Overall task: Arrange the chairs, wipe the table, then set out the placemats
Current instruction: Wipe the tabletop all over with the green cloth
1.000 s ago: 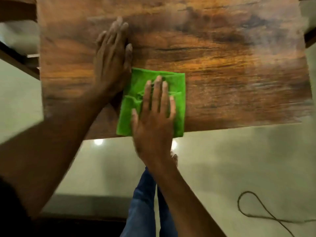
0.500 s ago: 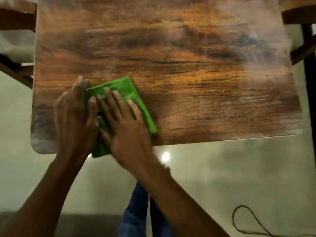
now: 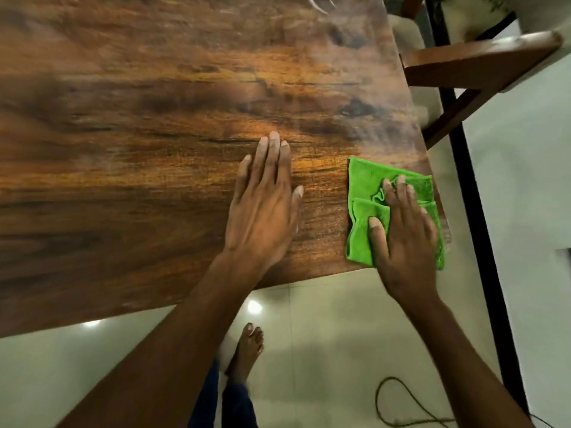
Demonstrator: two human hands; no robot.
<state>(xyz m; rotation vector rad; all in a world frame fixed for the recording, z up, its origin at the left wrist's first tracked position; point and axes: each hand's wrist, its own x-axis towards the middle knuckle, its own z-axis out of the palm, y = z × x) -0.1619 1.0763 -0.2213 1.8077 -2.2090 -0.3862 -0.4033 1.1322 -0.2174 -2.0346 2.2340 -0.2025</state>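
Note:
A folded green cloth lies at the near right corner of the brown wood-grain table. My right hand presses flat on the cloth with straight fingers. My left hand rests flat on the bare tabletop, a hand's width to the left of the cloth, fingers straight and together. A wooden chair stands at the table's right end. No placemats are in view.
A black post runs down beside the table's right edge. A dark cord loops on the pale tiled floor at lower right. My bare foot and blue trouser legs show below the table's near edge.
The cloth has been swept from the table's near left corner to its near right corner under my right hand. My left hand has come off the cloth onto bare wood.

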